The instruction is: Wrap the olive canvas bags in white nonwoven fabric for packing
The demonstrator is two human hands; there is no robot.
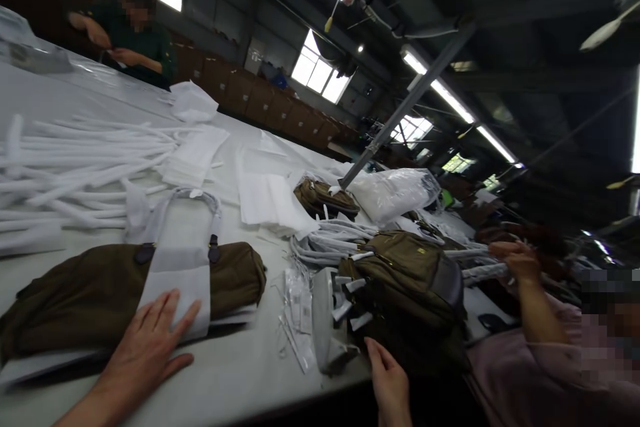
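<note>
My left hand [153,343] lies with fingers spread on a white sheet [183,280] that is draped over an olive-brown bag [100,287]. The bag's handles [193,195] stand up behind the sheet, wrapped in pale material. At the table's front edge is my right hand [389,373], its fingers close together; whether anything is between them cannot be made out. It is nearest to a grey box-like holder [327,320] with white strips at its edge and a dark olive backpack [413,267].
White foam tubes [90,160] and stacked white sheets [270,197] lie behind the bag. Small clear packets [299,303] are beside the holder. One person [133,47] is across the table, another person's arm [535,300] at right.
</note>
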